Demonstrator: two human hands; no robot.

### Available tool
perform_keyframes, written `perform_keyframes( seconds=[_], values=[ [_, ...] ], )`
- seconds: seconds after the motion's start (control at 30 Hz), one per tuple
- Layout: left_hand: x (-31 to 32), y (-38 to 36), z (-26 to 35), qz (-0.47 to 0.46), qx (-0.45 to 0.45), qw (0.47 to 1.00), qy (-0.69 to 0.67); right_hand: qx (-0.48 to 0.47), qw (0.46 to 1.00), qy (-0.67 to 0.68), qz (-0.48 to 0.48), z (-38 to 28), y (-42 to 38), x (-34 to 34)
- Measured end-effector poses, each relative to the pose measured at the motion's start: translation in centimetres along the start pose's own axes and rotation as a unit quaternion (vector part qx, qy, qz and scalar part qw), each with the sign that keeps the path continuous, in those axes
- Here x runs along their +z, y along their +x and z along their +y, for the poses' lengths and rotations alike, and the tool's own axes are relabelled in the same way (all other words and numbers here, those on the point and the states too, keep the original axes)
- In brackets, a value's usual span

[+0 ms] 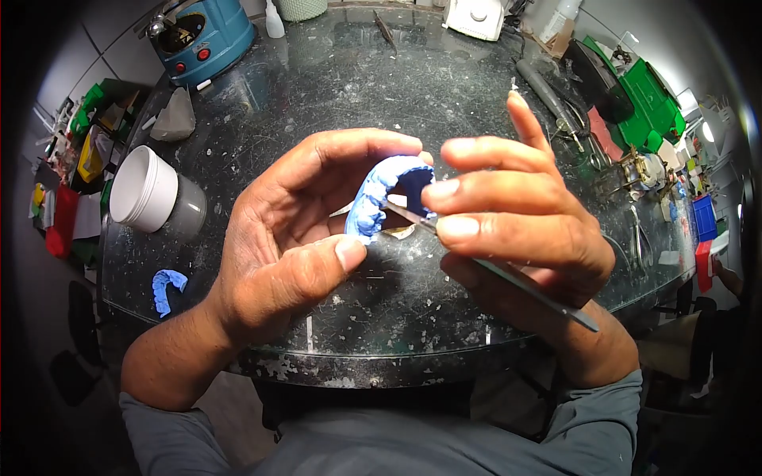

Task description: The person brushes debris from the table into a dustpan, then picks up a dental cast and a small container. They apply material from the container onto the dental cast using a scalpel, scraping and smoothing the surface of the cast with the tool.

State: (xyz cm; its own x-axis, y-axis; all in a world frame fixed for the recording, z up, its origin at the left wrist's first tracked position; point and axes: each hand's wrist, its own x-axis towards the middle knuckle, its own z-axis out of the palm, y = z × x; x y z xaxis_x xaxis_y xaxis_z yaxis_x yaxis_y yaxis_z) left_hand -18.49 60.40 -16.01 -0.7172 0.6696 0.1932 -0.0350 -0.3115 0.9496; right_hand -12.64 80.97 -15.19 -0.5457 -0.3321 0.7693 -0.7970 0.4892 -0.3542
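Up close, my left hand (294, 246) clamps a blue dental impression (379, 198) between thumb and fingers above the speckled bench (333, 87) — my right hand (508, 230) pinches a thin metal tool (508, 274), tip against the blue piece.

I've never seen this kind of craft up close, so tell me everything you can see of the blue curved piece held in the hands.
The blue curved piece is a horseshoe-shaped arch of matte, wax-like material with a lumpy, tooth-like outer face. The left hand holds it up above the dark speckled table, fingers over its top and thumb near its lower end. A thin metal tool, gripped in the right hand, touches its inner side.
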Motion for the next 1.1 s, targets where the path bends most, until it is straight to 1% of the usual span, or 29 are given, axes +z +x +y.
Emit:
perform_keyframes(
  seconds=[0.07,0.17,0.27,0.37,0.77,1.1],
  values=[
    [0.12,-0.04,0.14,0.01,-0.005,1.0,0.009,-0.018,1.0,-0.008,0.021,0.18,-0.1,0.26],
    [0.14,0.03,0.17,0.006,-0.004,1.0,0.011,-0.034,0.999,0.015,-0.005,0.68,-0.31,0.14],
    [0.04,0.03,0.11,0.007,0.0,1.0,0.015,-0.028,0.999,0.036,-0.001,0.54,-0.28,0.32],
    [0.13,-0.02,0.09,0.013,0.004,1.0,0.019,-0.036,0.999,0.026,0.002,0.64,-0.3,0.35],
    [-0.08,0.03,-0.24,0.002,0.016,1.0,0.019,-0.018,0.999,0.025,0.009,0.44,-0.46,0.69],
    [-0.21,0.1,-0.54,0.005,0.034,0.999,0.038,-0.008,0.999,0.039,-0.012,0.39,-0.36,0.32]
  ],
)
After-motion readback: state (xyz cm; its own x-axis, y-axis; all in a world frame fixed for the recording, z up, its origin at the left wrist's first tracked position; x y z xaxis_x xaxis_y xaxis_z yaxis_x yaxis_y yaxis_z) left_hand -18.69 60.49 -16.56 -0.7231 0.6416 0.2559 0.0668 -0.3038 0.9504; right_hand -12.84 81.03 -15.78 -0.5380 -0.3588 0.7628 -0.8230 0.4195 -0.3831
